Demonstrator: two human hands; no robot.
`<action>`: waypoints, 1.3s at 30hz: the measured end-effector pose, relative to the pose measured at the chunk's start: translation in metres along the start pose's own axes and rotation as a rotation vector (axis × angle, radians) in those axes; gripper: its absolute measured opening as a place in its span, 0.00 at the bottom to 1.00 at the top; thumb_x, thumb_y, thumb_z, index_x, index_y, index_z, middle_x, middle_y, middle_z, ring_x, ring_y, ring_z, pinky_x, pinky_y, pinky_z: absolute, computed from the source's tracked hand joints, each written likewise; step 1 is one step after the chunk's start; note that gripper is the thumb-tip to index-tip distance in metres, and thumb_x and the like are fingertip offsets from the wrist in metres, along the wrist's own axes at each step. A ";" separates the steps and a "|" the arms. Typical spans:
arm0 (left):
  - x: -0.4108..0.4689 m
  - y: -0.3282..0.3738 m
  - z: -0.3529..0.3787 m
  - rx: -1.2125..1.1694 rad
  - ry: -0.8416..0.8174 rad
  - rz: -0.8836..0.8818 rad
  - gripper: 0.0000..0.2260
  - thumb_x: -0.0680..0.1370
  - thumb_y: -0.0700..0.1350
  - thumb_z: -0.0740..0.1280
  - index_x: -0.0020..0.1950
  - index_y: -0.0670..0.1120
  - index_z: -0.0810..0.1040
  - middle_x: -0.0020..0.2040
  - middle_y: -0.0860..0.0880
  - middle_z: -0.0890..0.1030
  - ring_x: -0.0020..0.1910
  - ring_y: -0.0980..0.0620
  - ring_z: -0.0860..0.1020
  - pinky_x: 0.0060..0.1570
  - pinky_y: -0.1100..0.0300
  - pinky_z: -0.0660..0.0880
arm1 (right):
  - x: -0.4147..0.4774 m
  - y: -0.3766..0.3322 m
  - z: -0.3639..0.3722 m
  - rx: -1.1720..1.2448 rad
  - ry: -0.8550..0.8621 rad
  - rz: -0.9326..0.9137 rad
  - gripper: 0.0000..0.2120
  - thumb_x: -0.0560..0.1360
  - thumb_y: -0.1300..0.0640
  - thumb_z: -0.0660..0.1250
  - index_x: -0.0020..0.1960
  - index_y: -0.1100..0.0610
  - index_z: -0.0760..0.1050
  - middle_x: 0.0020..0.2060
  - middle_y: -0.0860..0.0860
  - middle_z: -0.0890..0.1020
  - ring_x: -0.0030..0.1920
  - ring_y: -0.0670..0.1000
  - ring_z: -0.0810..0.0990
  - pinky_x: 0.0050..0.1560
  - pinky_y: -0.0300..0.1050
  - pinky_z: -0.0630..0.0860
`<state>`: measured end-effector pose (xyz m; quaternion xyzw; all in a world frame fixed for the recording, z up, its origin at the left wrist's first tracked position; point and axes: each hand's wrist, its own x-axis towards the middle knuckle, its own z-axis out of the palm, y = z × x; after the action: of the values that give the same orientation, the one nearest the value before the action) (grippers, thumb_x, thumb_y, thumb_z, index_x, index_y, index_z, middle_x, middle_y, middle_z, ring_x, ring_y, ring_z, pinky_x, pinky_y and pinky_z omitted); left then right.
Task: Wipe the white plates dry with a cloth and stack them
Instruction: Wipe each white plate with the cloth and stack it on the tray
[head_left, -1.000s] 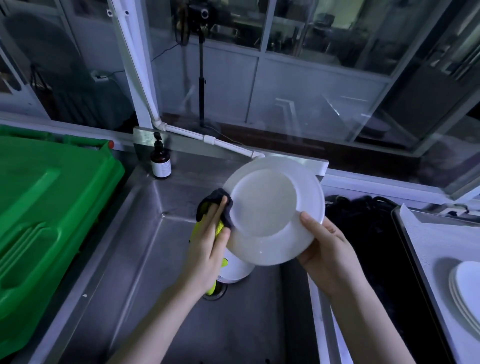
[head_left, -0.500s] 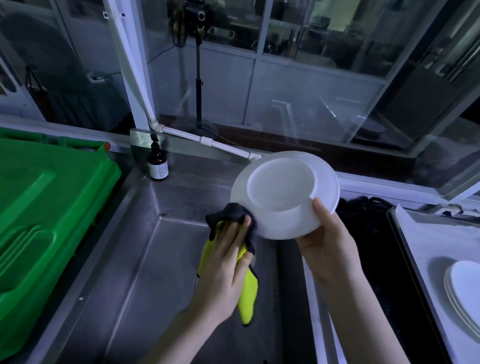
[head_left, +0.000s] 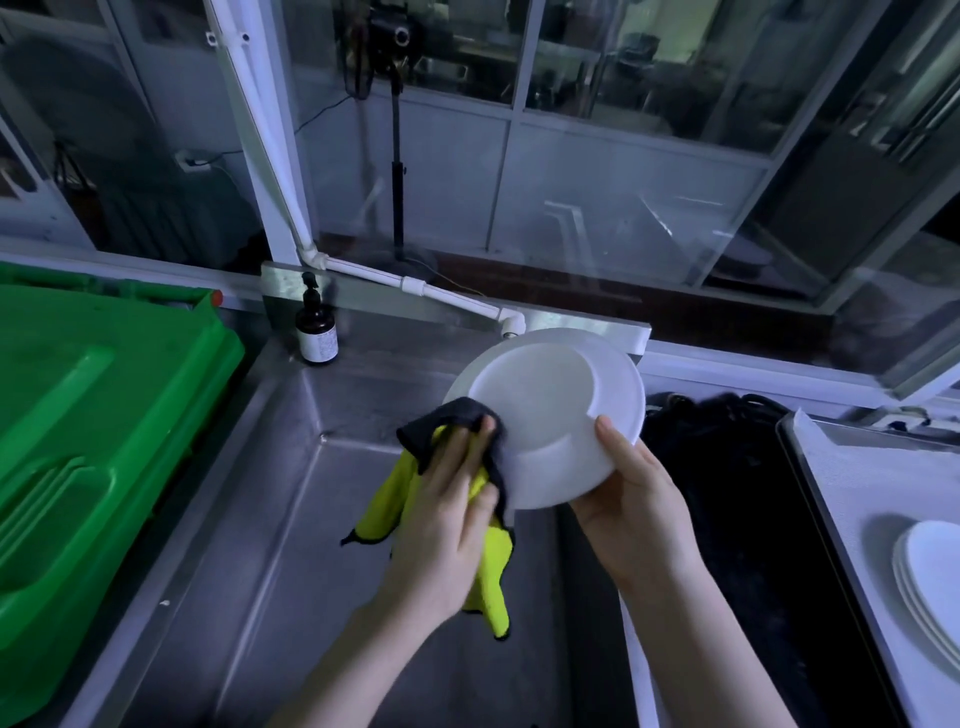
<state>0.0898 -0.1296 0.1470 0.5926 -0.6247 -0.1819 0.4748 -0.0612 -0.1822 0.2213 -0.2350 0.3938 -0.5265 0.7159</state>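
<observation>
A white plate (head_left: 545, 410) is held tilted above the steel sink, its underside facing me. My right hand (head_left: 631, 504) grips its lower right rim, thumb on the underside. My left hand (head_left: 447, 512) holds a yellow cloth with a dark grey face (head_left: 431, 436) and presses it against the plate's lower left edge. The cloth's yellow tails hang below my hand. A stack of white plates (head_left: 930, 582) lies on a tray at the far right edge.
The steel sink basin (head_left: 291, 519) lies under my hands. A green plastic crate (head_left: 88, 441) fills the left side. A brown pump bottle (head_left: 316, 332) stands at the sink's back corner. A dark mat (head_left: 737, 493) and a lined tray (head_left: 852, 483) lie to the right.
The plate has been turned so its underside faces me. My left hand with the cloth left the rim, dropped lower, then came back up to the plate's lower left edge.
</observation>
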 end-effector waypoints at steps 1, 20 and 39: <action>0.001 -0.003 -0.004 -0.094 0.036 -0.071 0.21 0.83 0.49 0.55 0.76 0.57 0.59 0.77 0.56 0.62 0.77 0.56 0.59 0.75 0.64 0.53 | -0.001 -0.002 -0.001 0.004 -0.018 -0.002 0.17 0.77 0.58 0.65 0.63 0.64 0.77 0.59 0.62 0.82 0.61 0.60 0.81 0.60 0.53 0.79; 0.061 0.014 -0.045 0.168 -0.341 0.381 0.19 0.83 0.45 0.58 0.75 0.51 0.69 0.76 0.54 0.66 0.79 0.55 0.53 0.77 0.59 0.48 | -0.011 0.004 0.006 -0.515 -0.357 0.220 0.13 0.73 0.59 0.72 0.52 0.67 0.81 0.49 0.63 0.84 0.49 0.59 0.83 0.50 0.49 0.79; -0.011 0.005 -0.018 0.112 -0.149 0.241 0.22 0.84 0.54 0.51 0.79 0.58 0.57 0.77 0.59 0.63 0.77 0.59 0.58 0.75 0.62 0.53 | -0.007 -0.004 0.001 -0.314 -0.186 0.117 0.09 0.72 0.57 0.69 0.46 0.60 0.85 0.45 0.61 0.86 0.43 0.56 0.85 0.43 0.46 0.83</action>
<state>0.0992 -0.1124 0.1556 0.5238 -0.7339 -0.1319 0.4118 -0.0639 -0.1776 0.2273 -0.3681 0.4163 -0.3922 0.7331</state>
